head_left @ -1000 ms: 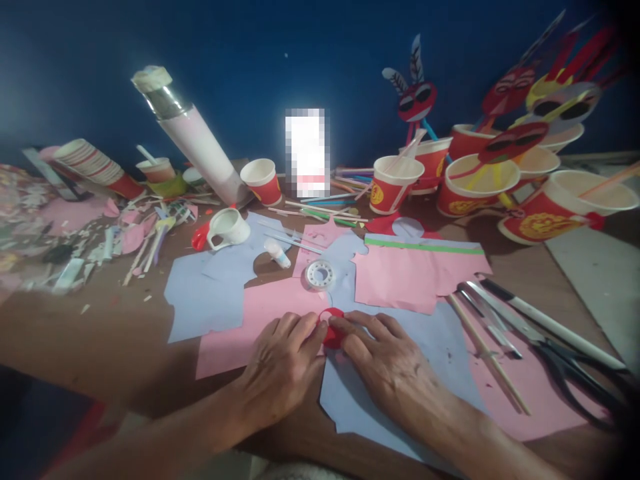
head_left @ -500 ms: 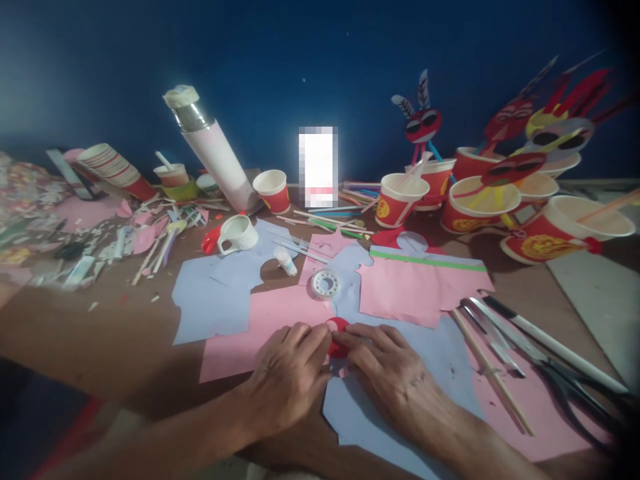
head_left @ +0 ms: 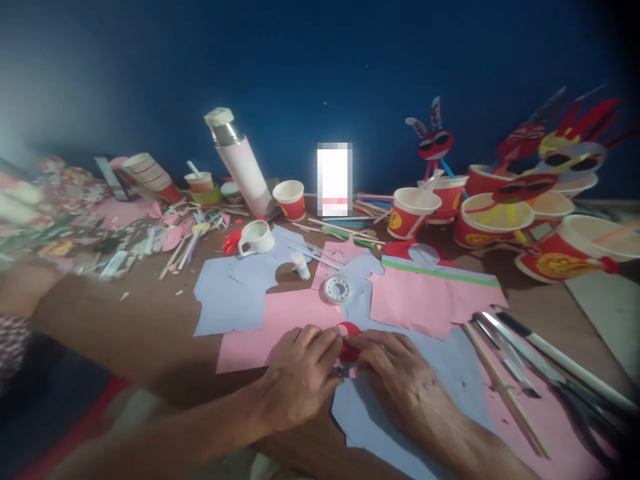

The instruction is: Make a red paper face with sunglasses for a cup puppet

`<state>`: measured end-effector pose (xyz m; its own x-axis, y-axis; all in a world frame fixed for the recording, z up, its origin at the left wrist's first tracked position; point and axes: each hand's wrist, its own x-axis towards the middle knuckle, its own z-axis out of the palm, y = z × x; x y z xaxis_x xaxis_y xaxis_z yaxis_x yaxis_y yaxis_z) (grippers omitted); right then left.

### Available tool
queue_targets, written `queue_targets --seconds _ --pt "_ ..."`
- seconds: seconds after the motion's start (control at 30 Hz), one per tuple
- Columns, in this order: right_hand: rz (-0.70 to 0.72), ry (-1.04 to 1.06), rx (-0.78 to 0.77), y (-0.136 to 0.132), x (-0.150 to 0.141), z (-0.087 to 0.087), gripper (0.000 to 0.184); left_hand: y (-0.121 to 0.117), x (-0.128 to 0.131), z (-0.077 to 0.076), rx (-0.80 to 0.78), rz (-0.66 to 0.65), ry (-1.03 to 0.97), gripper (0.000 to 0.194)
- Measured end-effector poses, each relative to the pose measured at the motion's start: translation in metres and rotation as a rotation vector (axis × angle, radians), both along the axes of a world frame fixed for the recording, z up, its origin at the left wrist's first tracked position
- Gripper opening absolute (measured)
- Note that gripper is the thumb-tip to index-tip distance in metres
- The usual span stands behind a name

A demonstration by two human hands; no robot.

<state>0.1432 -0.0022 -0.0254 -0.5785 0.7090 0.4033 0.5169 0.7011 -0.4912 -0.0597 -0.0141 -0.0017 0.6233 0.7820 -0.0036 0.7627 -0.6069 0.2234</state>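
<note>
My left hand (head_left: 303,373) has its fingers bent together at the left edge of a small round red paper piece (head_left: 351,352). From the other side, my right hand (head_left: 403,377) pinches and presses the same piece with bent fingers. A light pink bit of paper (head_left: 343,330) lies on the red piece beside my left fingertips. Below the hands is blue paper (head_left: 435,357), and a pink sheet (head_left: 295,310) lies to the left. A white tape roll (head_left: 338,289) sits just beyond the hands. My fingertips partly hide the red piece.
Scissors (head_left: 555,380) and a wooden stick (head_left: 510,393) lie at right. Paper cups (head_left: 493,220) with paper-faced figures stand behind them. A white mug (head_left: 256,238), a glue bottle (head_left: 301,265) and a leaning flask (head_left: 245,170) are further back. Another person's arm (head_left: 25,290) is at far left.
The view has swung left and slightly up, so everything sits further right and lower. More of the other person's arm shows. Both my hands stay on the red paper piece.
</note>
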Motion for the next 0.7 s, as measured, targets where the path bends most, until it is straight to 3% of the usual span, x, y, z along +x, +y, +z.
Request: queue_targets --seconds 0.23,0.37,0.53,0.7 --pt "-0.015 -0.031 0.189 0.001 -0.001 -0.013 0.027 -0.004 0.002 0.004 0.033 0.020 0.056 0.042" --pt "0.064 -0.125 0.297 0.005 0.003 -0.019 0.024 -0.006 0.003 0.005 0.069 0.046 0.077 0.042" --pt "0.061 -0.082 0.406 0.006 0.002 -0.017 0.023 -0.008 0.004 0.003 0.128 0.021 0.110 0.041" --pt "0.087 -0.191 0.407 0.005 0.004 -0.018 0.029 -0.012 0.003 0.000 0.174 0.024 0.112 0.042"
